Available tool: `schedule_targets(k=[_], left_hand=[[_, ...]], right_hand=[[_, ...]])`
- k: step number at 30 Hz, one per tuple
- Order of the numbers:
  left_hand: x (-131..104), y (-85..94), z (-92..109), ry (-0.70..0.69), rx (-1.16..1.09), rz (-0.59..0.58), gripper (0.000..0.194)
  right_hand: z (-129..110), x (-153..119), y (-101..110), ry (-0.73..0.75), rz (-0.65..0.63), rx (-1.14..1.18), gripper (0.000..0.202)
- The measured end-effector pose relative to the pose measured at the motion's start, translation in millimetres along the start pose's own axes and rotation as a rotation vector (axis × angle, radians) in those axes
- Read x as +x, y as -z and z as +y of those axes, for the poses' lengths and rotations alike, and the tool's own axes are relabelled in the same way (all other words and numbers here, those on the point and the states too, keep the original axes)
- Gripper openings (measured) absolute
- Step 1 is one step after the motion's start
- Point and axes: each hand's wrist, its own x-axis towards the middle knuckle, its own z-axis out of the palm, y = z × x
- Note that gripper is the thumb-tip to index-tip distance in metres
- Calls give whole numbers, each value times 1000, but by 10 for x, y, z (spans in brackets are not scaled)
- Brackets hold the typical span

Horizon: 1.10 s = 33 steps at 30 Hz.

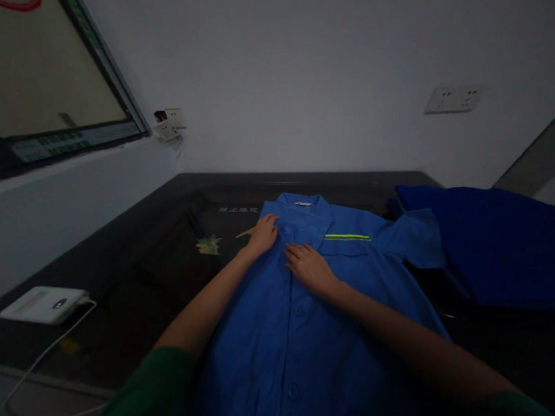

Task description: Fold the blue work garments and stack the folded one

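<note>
A blue short-sleeved button-up shirt (354, 272) lies front side up on a dark glossy table (167, 268), its collar toward the wall. A yellow-green stripe crosses the chest on the right, and that side's sleeve is spread out. My left hand (264, 233) rests flat on the shirt beside the collar, over the left shoulder area. Lower and to the right, my right hand (310, 268) lies on the chest near the button line, fingers extended. The left sleeve of the shirt cannot be seen.
Darker blue folded fabric (511, 241) sits on the table's right side. At the left edge is a white device (45, 304) with a white cable (44, 361). Wall sockets (452, 99) are mounted behind, and a window (41, 79) is at upper left.
</note>
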Motion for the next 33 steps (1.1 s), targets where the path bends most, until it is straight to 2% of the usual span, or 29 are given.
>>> schedule_targets(k=[3, 6, 11, 16, 23, 27, 33], left_hand=[[414, -193, -86, 76, 51, -36, 46], [588, -324, -151, 152, 88, -85, 50], [629, -456, -280, 250, 141, -145, 57], [647, -465, -309, 280, 189, -183, 61], [878, -417, -354, 296, 252, -124, 57], [998, -500, -444, 313, 251, -151, 61], [1029, -593, -538, 337, 245, -178, 67]], right_hand=[[75, -47, -52, 0, -47, 21, 40], [141, -91, -112, -7, -53, 82, 41], [176, -127, -163, -22, -20, 195, 43], [196, -114, -146, -10, -35, 244, 44], [201, -107, -161, -25, -43, 261, 45], [202, -105, -158, -24, -41, 278, 45], [229, -114, -162, 0, -23, 286, 44]])
